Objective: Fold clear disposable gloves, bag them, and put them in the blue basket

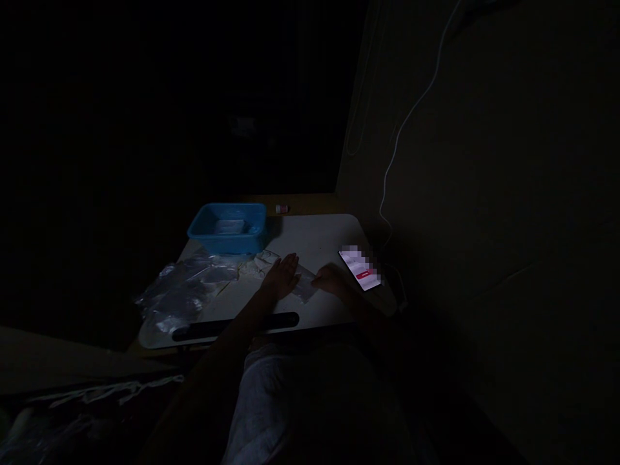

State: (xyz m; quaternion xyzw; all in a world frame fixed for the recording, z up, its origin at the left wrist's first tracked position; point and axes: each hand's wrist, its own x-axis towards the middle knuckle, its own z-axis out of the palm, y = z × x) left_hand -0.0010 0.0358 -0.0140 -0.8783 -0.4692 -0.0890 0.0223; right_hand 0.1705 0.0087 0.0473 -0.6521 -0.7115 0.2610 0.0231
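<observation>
In the dim head view, a clear plastic bag [304, 289] lies on the white tabletop [322, 236] between my two hands. My left hand [282, 278] rests flat at the bag's left side, fingers stretched out. At its right edge, my right hand [330, 280] has its fingers closed on the bag. White crumpled material [264, 260] with thin strings lies just beyond my left hand; its kind is too dark to make out. A loose pile of clear plastic bags [186, 294] spreads over the left of the table.
A blue plastic basin [227, 239] with pale packets inside stands at the back left. A lit phone [361, 268] lies at the right, near the wall. Behind the table is a small bottle [281, 209]. A white cable [387, 171] hangs down the wall.
</observation>
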